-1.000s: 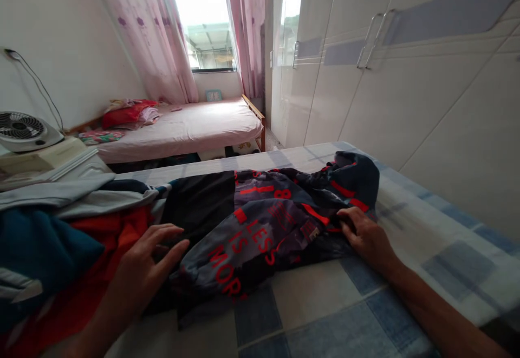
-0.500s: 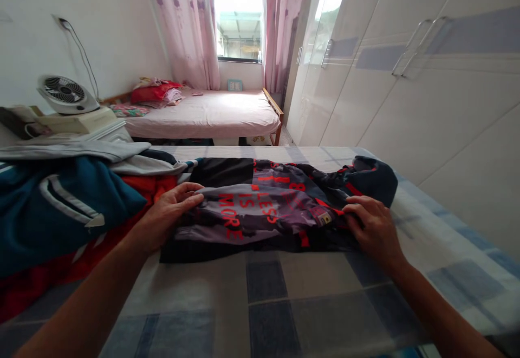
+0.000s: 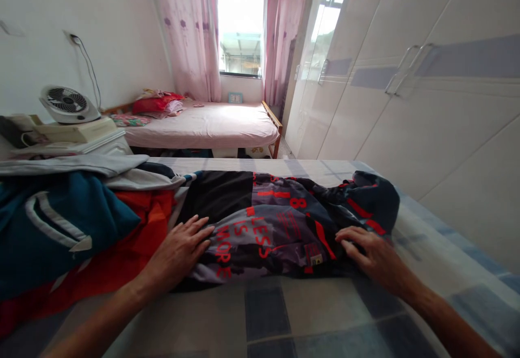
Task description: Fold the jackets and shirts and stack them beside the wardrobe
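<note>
A dark hooded garment (image 3: 284, 228) with red lettering (image 3: 260, 236) lies stretched out between the fingers of both hands, on a blue-and-white checked sheet (image 3: 333, 309). The left hand (image 3: 176, 249) has its fingers loosely spread and laid on the garment near the word "MORE", grasping nothing. The right hand (image 3: 374, 252) has bent fingers touching the cloth below the hood (image 3: 376, 201); whether they pinch it, I cannot tell. A plain black panel (image 3: 221, 193) lies just beyond the left fingers. To their left is orange-red clothing (image 3: 152, 228), with a teal garment (image 3: 93, 212) on top and grey clothing (image 3: 69, 164) behind. Well past the fingers stand a fan (image 3: 69, 103), off to the left, and a pink-covered bed (image 3: 227, 122) below a window (image 3: 240, 27); a white wardrobe (image 3: 442, 130) rises beyond the right fingers.
</note>
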